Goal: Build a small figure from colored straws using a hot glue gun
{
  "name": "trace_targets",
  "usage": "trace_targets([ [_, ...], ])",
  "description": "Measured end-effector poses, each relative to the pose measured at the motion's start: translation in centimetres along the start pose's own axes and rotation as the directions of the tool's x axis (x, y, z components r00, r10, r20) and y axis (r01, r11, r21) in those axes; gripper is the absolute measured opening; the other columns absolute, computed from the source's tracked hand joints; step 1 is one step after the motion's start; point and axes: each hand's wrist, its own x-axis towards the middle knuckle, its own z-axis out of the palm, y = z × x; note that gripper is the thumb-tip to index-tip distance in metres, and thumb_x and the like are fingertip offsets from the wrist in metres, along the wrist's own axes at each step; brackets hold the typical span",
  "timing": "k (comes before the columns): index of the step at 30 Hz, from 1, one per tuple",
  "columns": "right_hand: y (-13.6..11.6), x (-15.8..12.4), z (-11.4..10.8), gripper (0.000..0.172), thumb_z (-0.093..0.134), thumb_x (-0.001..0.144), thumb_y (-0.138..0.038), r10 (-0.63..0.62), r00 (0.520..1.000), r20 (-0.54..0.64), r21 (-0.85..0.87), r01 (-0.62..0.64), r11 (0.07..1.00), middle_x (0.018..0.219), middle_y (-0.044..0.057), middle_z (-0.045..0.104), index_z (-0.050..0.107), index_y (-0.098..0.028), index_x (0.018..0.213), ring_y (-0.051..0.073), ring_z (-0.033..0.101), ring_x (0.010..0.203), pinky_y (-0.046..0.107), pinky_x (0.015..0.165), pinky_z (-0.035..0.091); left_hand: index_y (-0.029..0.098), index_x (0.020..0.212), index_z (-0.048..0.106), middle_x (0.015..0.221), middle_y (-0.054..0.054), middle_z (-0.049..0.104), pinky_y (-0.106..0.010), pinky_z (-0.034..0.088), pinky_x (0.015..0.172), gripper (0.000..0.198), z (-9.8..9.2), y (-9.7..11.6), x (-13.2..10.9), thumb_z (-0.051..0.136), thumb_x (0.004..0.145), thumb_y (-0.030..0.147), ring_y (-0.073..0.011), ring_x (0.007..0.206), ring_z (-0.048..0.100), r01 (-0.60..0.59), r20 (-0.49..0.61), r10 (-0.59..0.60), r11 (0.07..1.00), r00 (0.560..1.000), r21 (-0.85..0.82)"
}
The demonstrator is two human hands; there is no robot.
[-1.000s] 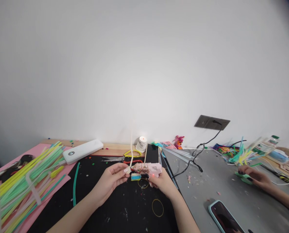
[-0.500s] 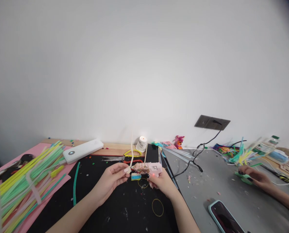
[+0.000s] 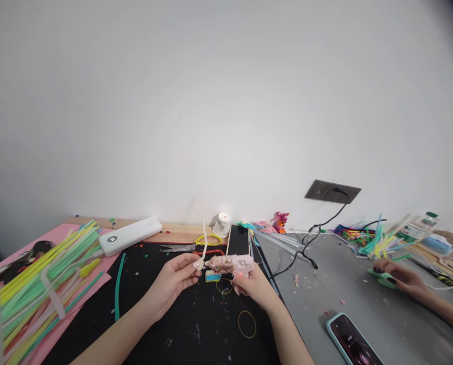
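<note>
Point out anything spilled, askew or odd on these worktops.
Mainly litter: pale scraps dot the black mat, and pink crumbs lie on the gray table. They look odd because they're strewn loose, not gathered. Nothing looks plainly broken.

Tabletop (image 3: 325,284) layout.
Pipe cleaners (image 3: 76,253) on paper (image 3: 59,233), left; paper cup (image 3: 223,223) behind scissors (image 3: 178,248), far; smartphone (image 3: 351,334), near right; bottle (image 3: 414,229), far right.

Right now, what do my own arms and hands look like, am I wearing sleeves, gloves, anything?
Your left hand and right hand wear no gloves. The left forearm and right forearm show no sleeves, watches or bracelets; both taper toward the wrists. Some fingers are partly hidden, so I can't rule out rings.
</note>
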Motion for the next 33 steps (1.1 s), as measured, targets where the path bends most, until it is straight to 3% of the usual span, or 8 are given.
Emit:
trace_targets([
  [16, 0.66, 0.21, 0.15, 0.003, 0.060, 0.071, -0.019, 0.012, 0.999, 0.042, -0.022, -0.011, 1.000, 0.045, -0.007, 0.053, 0.061, -0.016, 0.070, 0.007, 0.040, 0.038, 0.018, 0.038, 0.029, 0.018, 0.084, 0.075, 0.082, -0.001, 0.072, -0.021, 0.049, 0.070, 0.030, -0.15, -0.04, 0.10, 0.087, 0.059, 0.030, -0.0093, 0.071, 0.060, -0.011, -0.051, 0.010, 1.000, 0.999, -0.019],
  [25, 0.22, -0.03, 0.02, 0.014, 0.062, 0.071, -0.025, -0.011, 1.000, -0.002, -0.014, 0.011, 1.000, 0.044, -0.006, 0.052, 0.054, -0.019, 0.061, 0.007, 0.039, 0.037, 0.019, 0.038, 0.029, 0.017, 0.082, 0.075, 0.076, -0.001, 0.071, -0.021, 0.050, 0.069, 0.030, -0.12, -0.12, 0.18, 0.088, 0.058, 0.030, -0.0098, 0.070, 0.060, -0.002, -0.047, 0.001, 0.999, 0.999, -0.032],
  [33, 0.32, 0.11, 0.06, 0.011, 0.061, 0.072, -0.023, -0.012, 1.000, -0.027, -0.016, 0.012, 1.000, 0.043, -0.006, 0.051, 0.057, -0.019, 0.063, 0.008, 0.040, 0.037, 0.019, 0.038, 0.028, 0.017, 0.080, 0.075, 0.075, 0.000, 0.070, -0.020, 0.049, 0.068, 0.029, -0.03, -0.08, 0.07, 0.088, 0.057, 0.030, -0.0092, 0.069, 0.059, 0.012, -0.033, -0.012, 1.000, 0.999, -0.018],
])
